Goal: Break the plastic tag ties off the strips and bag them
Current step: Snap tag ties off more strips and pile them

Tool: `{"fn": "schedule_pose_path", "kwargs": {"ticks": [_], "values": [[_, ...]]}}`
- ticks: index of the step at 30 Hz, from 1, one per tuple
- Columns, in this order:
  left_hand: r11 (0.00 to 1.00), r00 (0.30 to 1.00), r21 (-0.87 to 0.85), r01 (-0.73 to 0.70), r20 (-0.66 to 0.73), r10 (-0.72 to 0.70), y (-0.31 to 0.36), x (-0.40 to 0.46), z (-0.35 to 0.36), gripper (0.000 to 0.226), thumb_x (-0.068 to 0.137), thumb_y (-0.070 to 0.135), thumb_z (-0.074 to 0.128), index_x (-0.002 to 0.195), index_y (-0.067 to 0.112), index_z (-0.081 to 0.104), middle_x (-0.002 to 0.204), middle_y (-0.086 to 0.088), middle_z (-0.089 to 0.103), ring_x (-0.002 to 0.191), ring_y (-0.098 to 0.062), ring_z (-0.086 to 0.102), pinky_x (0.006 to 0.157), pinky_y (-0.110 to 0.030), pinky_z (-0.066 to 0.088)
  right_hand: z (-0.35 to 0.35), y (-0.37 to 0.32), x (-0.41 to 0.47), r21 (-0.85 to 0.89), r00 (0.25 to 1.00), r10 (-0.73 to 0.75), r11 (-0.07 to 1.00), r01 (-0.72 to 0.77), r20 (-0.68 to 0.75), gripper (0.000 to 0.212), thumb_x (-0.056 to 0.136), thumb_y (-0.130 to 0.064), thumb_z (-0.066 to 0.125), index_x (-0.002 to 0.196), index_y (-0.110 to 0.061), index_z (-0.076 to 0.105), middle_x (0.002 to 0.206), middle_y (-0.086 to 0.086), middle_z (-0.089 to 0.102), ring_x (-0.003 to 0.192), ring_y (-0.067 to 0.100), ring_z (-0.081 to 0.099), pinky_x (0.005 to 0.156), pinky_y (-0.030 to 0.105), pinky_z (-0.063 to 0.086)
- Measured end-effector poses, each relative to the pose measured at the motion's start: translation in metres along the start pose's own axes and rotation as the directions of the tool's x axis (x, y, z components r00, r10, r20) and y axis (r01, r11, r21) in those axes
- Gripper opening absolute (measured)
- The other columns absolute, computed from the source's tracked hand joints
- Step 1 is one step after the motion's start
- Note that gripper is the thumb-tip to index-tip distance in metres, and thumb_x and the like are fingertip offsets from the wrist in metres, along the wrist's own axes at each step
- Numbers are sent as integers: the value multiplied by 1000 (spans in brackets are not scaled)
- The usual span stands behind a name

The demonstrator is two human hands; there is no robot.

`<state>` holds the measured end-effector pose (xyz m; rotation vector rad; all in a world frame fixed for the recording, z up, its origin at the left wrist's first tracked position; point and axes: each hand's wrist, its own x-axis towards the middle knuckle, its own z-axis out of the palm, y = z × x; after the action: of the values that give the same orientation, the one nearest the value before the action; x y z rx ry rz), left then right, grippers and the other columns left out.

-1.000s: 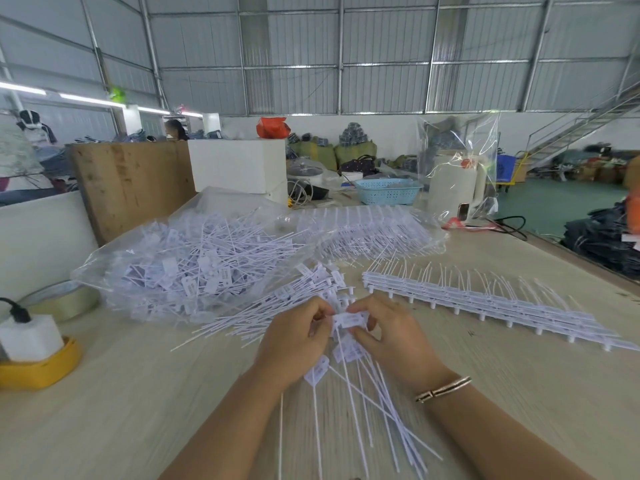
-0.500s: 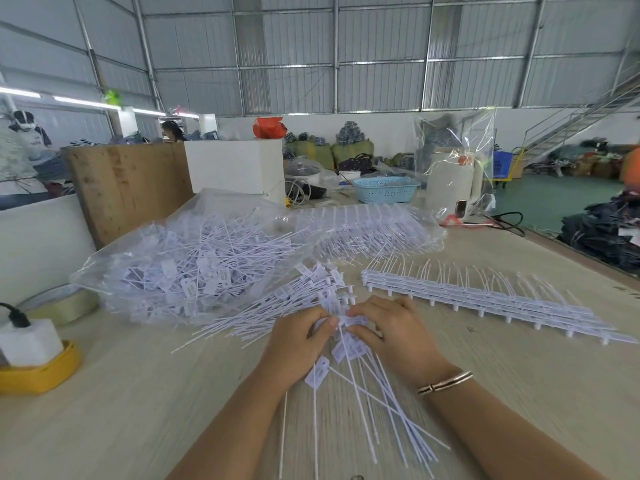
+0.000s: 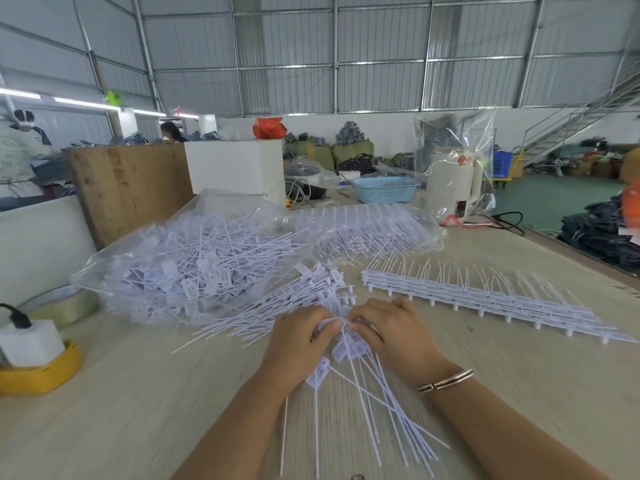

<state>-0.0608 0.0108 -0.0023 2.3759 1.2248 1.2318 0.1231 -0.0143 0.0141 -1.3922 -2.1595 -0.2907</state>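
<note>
My left hand (image 3: 298, 344) and my right hand (image 3: 394, 334) meet at the middle of the wooden table (image 3: 138, 410), both pinching a strip of white plastic tag ties (image 3: 277, 313) at its near end. Loose broken-off ties (image 3: 374, 403) fan out below my hands toward me. A stack of whole strips (image 3: 485, 303) lies to the right. A clear bag (image 3: 194, 268) holding many loose ties sits at the left behind my hands. A second clear bag of strips (image 3: 367, 230) lies farther back.
A white charger block on a yellow holder (image 3: 38, 362) and a tape roll (image 3: 62, 306) sit at the left edge. Behind stand a wooden board (image 3: 128, 188), a white box (image 3: 235, 168), a blue basket (image 3: 384, 188) and a bagged white kettle (image 3: 453, 181). People work far left.
My hands have slid a little farther along the strip and lowered toward the table. More loose ties lie spread below them.
</note>
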Motion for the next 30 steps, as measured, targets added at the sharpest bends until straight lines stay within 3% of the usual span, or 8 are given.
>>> {"fn": "schedule_pose_path", "kwargs": {"ticks": [5, 8, 11, 15, 20, 26, 28, 30], "values": [[997, 998, 46, -58, -19, 59, 4, 0, -1, 24, 91, 31, 58, 74, 15, 57, 63, 5, 48, 60, -14, 46, 68, -30, 32, 1, 1, 0, 0, 1000, -5, 1000, 5, -1, 29, 99, -36, 33, 104, -28, 60, 101, -14, 64, 92, 8, 57, 86, 28, 26], [998, 998, 4, -57, -18, 57, 4, 0, -1, 23, 92, 33, 55, 76, 17, 59, 66, 3, 53, 63, -15, 51, 69, -35, 38, -1, -2, -2, 50, 999, 7, 999, -5, -37, 26, 98, -35, 39, 100, -26, 63, 96, -14, 66, 88, 8, 59, 84, 27, 26], [998, 999, -51, -39, -23, 38, 5, 0, -1, 23, 92, 31, 56, 75, 16, 59, 64, 5, 50, 60, -14, 49, 66, -33, 37, -1, -5, -2, 176, 997, 67, 983, -59, -42, 20, 97, -31, 44, 90, -25, 62, 80, -14, 63, 72, 5, 57, 81, 30, 32], [990, 999, -138, -11, -54, 4, 11, 2, -2, 20, 92, 24, 57, 74, 15, 59, 59, 9, 46, 54, -5, 42, 55, -23, 32, -2, -13, 1, 496, 982, 189, 853, -165, 2, 27, 95, -22, 50, 70, -31, 53, 55, -13, 52, 47, 2, 44, 57, 17, 32], [918, 983, -377, 124, -79, -166, 8, -1, -12, 29, 95, 24, 52, 66, 28, 52, 53, 12, 37, 48, -3, 30, 49, -14, 25, -11, 6, 1, 747, 878, 479, 582, -322, 5, 29, 95, -21, 48, 67, -23, 52, 67, -6, 58, 57, 2, 49, 53, 9, 33], [837, 961, -506, 208, -54, -271, 3, 1, -13, 24, 90, 21, 49, 68, 12, 49, 63, 0, 44, 62, -16, 39, 62, -28, 31, -5, 8, -5, 602, 948, 317, 760, -245, -14, 9, 78, -32, 71, 79, -30, 62, 74, -11, 58, 57, -3, 45, 54, 10, 37], [857, 968, -477, 194, -46, -245, 3, 1, -12, 11, 85, 15, 49, 75, 13, 54, 65, 9, 53, 64, -10, 49, 63, -24, 38, 1, 1, -1, 538, 982, 187, 830, -147, -20, 14, 75, -30, 74, 82, -29, 62, 78, -12, 57, 59, 0, 46, 55, 11, 36], [859, 967, -467, 211, -31, -255, 3, 0, -12, 17, 89, 4, 51, 81, 19, 55, 67, 15, 58, 65, -5, 53, 63, -21, 42, 2, -1, 1, 517, 991, 136, 847, -122, 10, 19, 73, -31, 76, 85, -33, 61, 82, -10, 57, 57, 3, 43, 55, 12, 34]]}}
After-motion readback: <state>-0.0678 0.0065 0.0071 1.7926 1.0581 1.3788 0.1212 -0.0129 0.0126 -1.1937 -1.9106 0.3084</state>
